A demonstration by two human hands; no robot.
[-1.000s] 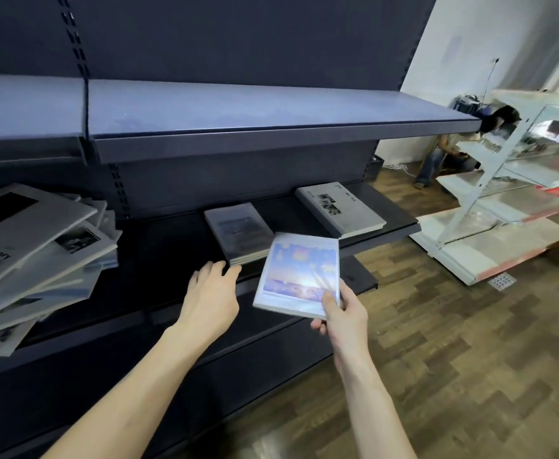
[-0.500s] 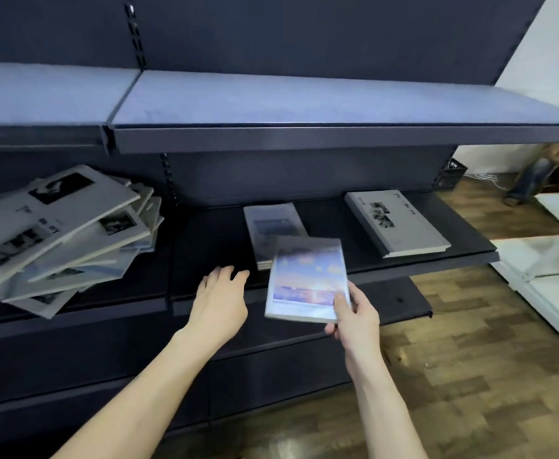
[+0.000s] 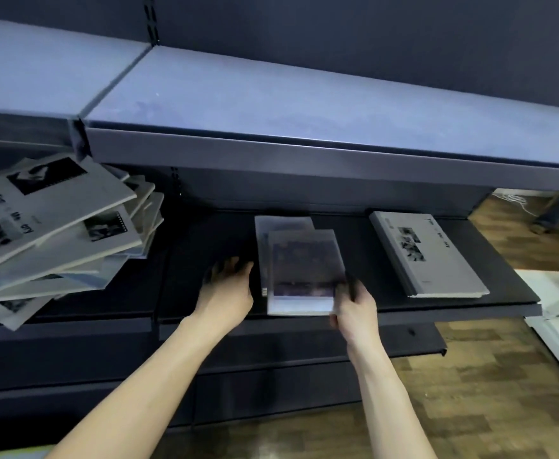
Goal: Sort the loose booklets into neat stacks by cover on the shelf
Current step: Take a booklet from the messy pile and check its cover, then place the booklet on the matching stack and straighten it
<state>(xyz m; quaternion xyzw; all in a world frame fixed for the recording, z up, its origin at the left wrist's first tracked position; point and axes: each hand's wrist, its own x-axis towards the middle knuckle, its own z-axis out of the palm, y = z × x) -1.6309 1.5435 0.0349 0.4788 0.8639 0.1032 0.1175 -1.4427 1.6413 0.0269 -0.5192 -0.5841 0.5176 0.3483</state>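
At the far left we see a loose heap of grey booklets (image 3: 53,226), lying crooked one over another on the dark shelf (image 3: 205,246), with black photo prints on their covers. Going to the right, our left hand (image 3: 228,289) reaches in over the shelf, the fingers (image 3: 230,267) straight and a little spread, holding nothing; it is just beside the left edge of a small stack (image 3: 283,226) in the middle of the shelf. On top of this stack lies a booklet with a coloured cover (image 3: 304,273), shifted toward the front edge so that it does not sit square on the ones below. Our right hand (image 3: 357,309) grips this booklet at its front right corner, fingers curled around the edge; the picture is blurred there. Further right, well apart from the hands, a neat grey stack (image 3: 427,256) lies flat on the same shelf. Above all of this runs an upper shelf (image 3: 304,107), and at the right we see wooden floor (image 3: 503,392).
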